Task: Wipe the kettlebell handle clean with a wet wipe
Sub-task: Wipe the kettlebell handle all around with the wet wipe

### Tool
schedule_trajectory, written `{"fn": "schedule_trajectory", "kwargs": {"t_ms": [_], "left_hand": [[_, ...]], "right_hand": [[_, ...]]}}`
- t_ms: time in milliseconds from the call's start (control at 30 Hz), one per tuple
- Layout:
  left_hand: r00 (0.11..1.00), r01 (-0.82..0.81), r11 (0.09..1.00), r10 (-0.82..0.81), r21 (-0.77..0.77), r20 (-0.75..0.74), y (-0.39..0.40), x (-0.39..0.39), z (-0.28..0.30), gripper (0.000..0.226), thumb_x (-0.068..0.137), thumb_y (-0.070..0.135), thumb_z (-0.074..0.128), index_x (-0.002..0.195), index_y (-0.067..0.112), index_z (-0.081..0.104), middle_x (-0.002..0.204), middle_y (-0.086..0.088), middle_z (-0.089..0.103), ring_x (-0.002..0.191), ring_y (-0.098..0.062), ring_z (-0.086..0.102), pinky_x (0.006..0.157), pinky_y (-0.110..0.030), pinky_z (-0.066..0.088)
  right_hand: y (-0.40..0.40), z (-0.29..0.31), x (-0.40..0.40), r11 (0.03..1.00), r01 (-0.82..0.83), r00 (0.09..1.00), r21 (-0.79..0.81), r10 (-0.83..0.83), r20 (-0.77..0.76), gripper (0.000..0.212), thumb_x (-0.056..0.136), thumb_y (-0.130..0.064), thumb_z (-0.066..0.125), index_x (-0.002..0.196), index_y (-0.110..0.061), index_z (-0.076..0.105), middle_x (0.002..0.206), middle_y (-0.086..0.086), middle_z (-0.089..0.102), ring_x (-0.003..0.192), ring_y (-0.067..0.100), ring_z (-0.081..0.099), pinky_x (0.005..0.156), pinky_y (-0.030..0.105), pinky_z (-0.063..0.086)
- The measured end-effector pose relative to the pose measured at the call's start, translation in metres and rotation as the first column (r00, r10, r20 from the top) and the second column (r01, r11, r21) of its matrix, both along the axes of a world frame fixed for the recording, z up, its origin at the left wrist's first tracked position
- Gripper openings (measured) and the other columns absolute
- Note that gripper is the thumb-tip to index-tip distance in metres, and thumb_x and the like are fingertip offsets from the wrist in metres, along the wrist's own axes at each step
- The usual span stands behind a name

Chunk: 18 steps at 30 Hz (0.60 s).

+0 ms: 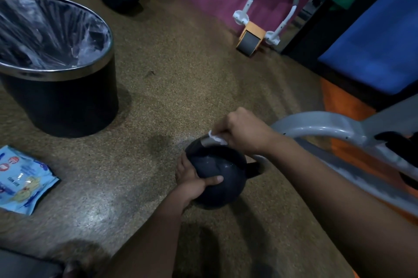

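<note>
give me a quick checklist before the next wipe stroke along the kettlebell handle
1. Kettlebell steadied: ok, left hand holds its body, thumb across the top.
2. Wet wipe in grip: ok, right hand pinches it.
3. Wipe touching the handle: ok, it lies on the grey bar.
4. Whole handle cleaned: cannot tell, the right hand hides most of it.
5. Trash bin ready for the used wipe: ok, lined and open.
6. Wipes pack available: ok, on the floor to the left.

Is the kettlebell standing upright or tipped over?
Tipped. The dark round kettlebell lies on its side, its silver handle pointing sideways along the floor, not upward; the left hand grips its body.
</note>
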<state>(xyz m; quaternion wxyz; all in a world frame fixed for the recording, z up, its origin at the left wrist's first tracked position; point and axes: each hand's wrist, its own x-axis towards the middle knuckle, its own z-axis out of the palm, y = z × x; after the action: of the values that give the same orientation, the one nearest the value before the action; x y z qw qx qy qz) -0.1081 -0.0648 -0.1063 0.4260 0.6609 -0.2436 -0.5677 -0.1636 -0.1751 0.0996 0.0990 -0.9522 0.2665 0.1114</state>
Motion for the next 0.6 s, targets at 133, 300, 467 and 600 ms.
{"fn": "schedule_trajectory", "kwargs": {"t_ms": [133, 300, 467, 600], "left_hand": [[1.000, 0.007, 1.000, -0.007, -0.004, 0.002, 0.002, 0.000, 0.005, 0.173, 0.028, 0.065, 0.089, 0.164, 0.024, -0.008, 0.171, 0.005, -0.010, 0.160, -0.024, 0.002, 0.128, -0.051, 0.022], [1.000, 0.003, 1.000, -0.003, -0.002, -0.031, 0.002, 0.000, 0.004, 0.164, 0.040, 0.056, 0.096, 0.164, 0.027, -0.007, 0.170, 0.009, -0.009, 0.160, -0.025, 0.003, 0.128, -0.051, 0.023], [0.998, -0.006, 1.000, 0.006, 0.000, -0.055, 0.003, 0.001, 0.009, 0.163, 0.040, 0.057, 0.095, 0.164, 0.029, -0.006, 0.170, 0.008, -0.008, 0.159, -0.026, 0.005, 0.126, -0.054, 0.026], [0.999, 0.028, 0.999, -0.029, 0.040, 0.021, 0.000, 0.002, 0.013, 0.167, 0.038, 0.057, 0.093, 0.164, 0.023, -0.010, 0.172, -0.002, -0.007, 0.160, -0.027, 0.003, 0.126, -0.053, 0.024]], "right_hand": [[0.015, -0.015, 0.012, 0.991, -0.082, 0.990, -0.109, 0.068, -0.127, 0.010, 0.076, -0.013, 0.057, 0.067, -0.015, 0.060, 0.064, 0.003, 0.062, 0.063, 0.023, 0.060, 0.060, 0.036, 0.049], [0.016, -0.008, -0.014, 0.964, -0.214, 0.976, -0.158, 0.202, -0.084, 0.020, 0.080, -0.013, 0.057, 0.070, -0.024, 0.045, 0.076, -0.005, 0.062, 0.073, 0.018, 0.061, 0.062, 0.036, 0.048], [0.049, 0.009, -0.038, 0.970, 0.238, 0.890, 0.043, -0.235, 0.391, 0.019, 0.088, -0.011, 0.060, 0.098, -0.018, 0.075, 0.101, -0.006, 0.074, 0.095, 0.008, 0.067, 0.082, 0.025, 0.052], [0.102, -0.018, -0.028, 0.182, 0.405, 0.048, 0.896, -0.983, 0.178, 0.020, 0.087, -0.003, 0.064, 0.103, -0.012, 0.073, 0.097, 0.005, 0.075, 0.087, 0.013, 0.070, 0.075, 0.025, 0.055]]}}
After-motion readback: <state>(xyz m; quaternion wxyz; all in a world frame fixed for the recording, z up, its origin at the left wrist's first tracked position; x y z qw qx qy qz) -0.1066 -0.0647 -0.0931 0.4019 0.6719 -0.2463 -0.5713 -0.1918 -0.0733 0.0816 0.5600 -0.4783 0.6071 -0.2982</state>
